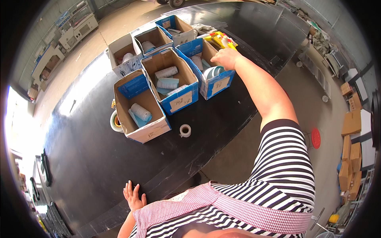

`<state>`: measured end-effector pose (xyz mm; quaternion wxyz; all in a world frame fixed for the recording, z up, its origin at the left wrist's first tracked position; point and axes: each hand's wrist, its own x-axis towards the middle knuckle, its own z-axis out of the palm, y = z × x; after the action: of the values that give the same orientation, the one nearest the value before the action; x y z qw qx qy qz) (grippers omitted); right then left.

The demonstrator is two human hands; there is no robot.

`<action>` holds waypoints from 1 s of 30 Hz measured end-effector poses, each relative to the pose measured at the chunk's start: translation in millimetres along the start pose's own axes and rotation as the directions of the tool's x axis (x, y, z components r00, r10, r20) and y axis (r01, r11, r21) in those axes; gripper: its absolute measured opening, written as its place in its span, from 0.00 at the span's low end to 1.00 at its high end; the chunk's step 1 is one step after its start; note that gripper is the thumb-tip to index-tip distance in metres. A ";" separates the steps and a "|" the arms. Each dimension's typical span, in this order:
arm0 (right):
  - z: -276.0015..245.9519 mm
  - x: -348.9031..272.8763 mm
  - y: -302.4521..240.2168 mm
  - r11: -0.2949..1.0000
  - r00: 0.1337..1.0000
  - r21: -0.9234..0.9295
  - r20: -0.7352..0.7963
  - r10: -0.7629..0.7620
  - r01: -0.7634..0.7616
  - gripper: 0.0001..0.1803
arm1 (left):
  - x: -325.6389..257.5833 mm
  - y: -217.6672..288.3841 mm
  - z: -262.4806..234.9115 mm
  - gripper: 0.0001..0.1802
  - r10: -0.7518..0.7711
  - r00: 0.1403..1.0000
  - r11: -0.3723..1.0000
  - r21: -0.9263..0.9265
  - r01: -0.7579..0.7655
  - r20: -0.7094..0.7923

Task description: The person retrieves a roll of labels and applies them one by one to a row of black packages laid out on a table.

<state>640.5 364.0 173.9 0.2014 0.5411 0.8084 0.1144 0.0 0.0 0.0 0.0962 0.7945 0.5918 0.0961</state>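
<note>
My right hand (226, 58) reaches over the right-hand blue cardboard box (204, 88). Its fingers are curled together, and whatever they may grip is hidden. Inside that box lie white rolls (197, 62) and a larger, pale blue-and-white roll (214, 71). My left hand (134, 197) rests on the near edge of the black table (99, 174), fingers spread, holding nothing. Next to the right-hand box stands a middle blue box (190, 98) with several white and light blue rolls. The nearest box (147, 134) holds a white roll (141, 112) and a light blue piece.
Several more open boxes (127, 69) stand behind. A yellow tray (220, 39) with small items sits beyond my right hand, near a pale cloth (203, 29). A small roll (185, 130) stands before the boxes; tape (115, 121) lies at left. Cartons (351, 123) line the right side.
</note>
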 end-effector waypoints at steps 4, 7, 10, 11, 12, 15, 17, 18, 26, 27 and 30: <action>-4.0 15.7 7.4 0.979 0.980 -0.074 0.084 -0.182 0.188 0.29 | 8.6 11.4 5.5 0.32 -0.034 0.999 0.999 0.012 0.034 -0.002; 9.4 32.0 17.0 0.977 0.971 -0.058 0.140 -0.195 0.205 0.27 | 24.1 12.0 14.2 0.31 -0.034 0.999 0.999 0.029 0.034 -0.007; 19.3 41.2 5.7 0.984 0.982 0.172 0.170 -0.083 0.053 0.22 | 20.7 9.3 11.7 0.31 -0.045 0.999 0.998 0.034 0.045 -0.004; 26.3 47.2 3.5 0.973 0.986 0.233 0.160 -0.051 0.012 0.21 | 18.4 8.4 12.3 0.31 -0.048 0.999 0.998 0.030 0.048 -0.007; 23.5 51.2 -0.4 0.962 0.984 0.271 0.178 -0.019 -0.031 0.18 | 17.2 8.0 10.8 0.31 -0.052 0.999 0.998 0.028 0.052 -0.010; 12.7 55.0 -11.8 0.978 0.990 0.185 0.119 0.075 -0.096 0.16 | 15.3 4.8 8.0 0.31 -0.041 0.999 0.999 0.034 0.042 -0.015; 21.0 48.4 14.3 0.944 0.957 0.272 -0.167 0.237 -0.186 0.14 | 24.1 8.2 7.7 0.31 -0.036 0.999 0.999 0.011 0.036 -0.009; 24.7 40.2 30.6 0.928 0.879 0.308 -0.356 0.318 -0.211 0.13 | 28.8 9.3 7.6 0.31 -0.030 0.999 1.000 -0.005 0.030 -0.010; -33.2 -64.4 -61.2 0.002 0.510 0.869 -0.293 0.808 0.495 0.22 | 15.5 13.7 0.8 0.31 -0.046 0.997 0.998 -0.038 0.043 -0.062; -32.0 -71.7 -99.8 0.065 0.484 0.861 -0.343 0.805 0.504 0.25 | 14.4 14.3 -2.0 0.31 -0.038 0.996 0.998 -0.056 0.034 -0.076; -27.8 -72.5 -194.1 -0.510 0.688 0.526 -0.221 0.691 0.681 0.27 | 17.5 19.1 -9.0 0.29 -0.040 0.995 0.996 -0.084 0.032 -0.091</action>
<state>491.2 222.8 135.1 -0.7300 0.2985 0.4156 -0.4530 20.1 11.8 14.4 0.1031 0.7738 0.6054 0.1551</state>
